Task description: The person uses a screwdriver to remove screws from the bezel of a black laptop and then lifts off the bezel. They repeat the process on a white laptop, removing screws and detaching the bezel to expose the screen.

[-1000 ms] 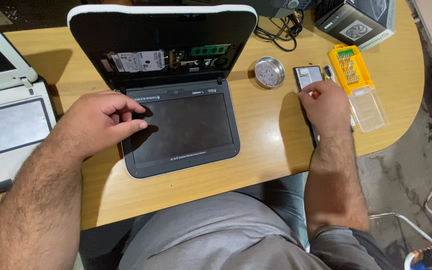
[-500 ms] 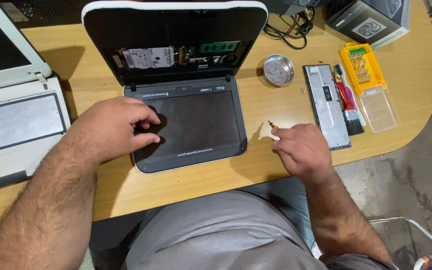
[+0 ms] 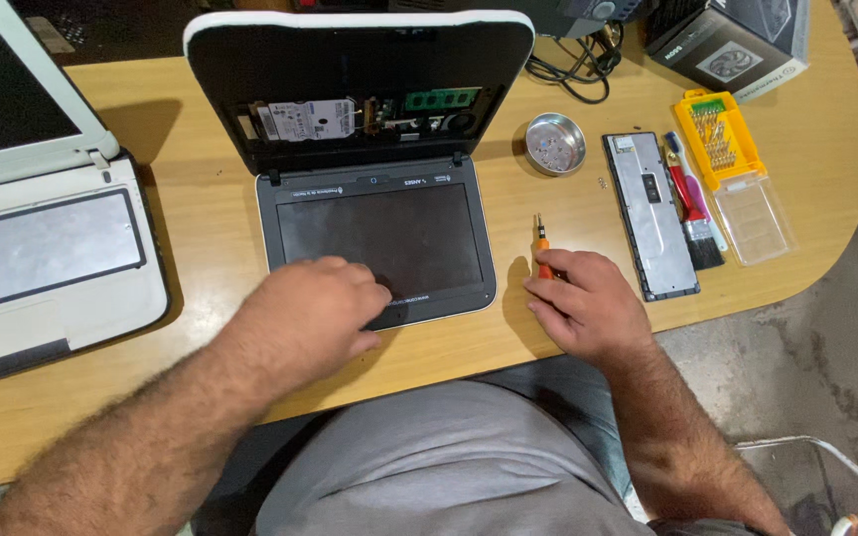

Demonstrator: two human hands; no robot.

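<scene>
Hands at work over an opened laptop [image 3: 369, 179] on a rounded wooden counter [image 3: 201, 238], seen from above. The laptop sits upside down, its base standing up at the back with the cover off, so a silver drive [image 3: 305, 119] and a green memory strip [image 3: 442, 98] show inside. Its dark lid lies flat on the counter toward the person.

The left hand [image 3: 300, 318] rests palm down on the near edge of that lid, fingers loosely curled and gripping nothing; it seems to steady the machine. The right hand [image 3: 578, 303] lies on the counter just right of the laptop, fingers closed around a small screwdriver [image 3: 542, 250] with an orange handle. The tip pointing away from the person is visible, while the rest is hidden under the fingers.

Farther right, laid out within reach, are a round metal dish [image 3: 555, 145] with small screws in it, a long grey panel [image 3: 650, 213] lying flat, a red-handled brush [image 3: 692, 203] just beside it, and a yellow bit case [image 3: 732, 174] with its clear lid open. A dark box [image 3: 727, 45] and black cables [image 3: 573, 69] sit at the back edge. On the left is a second, white laptop [image 3: 42, 238], open and apart from both hands.
</scene>
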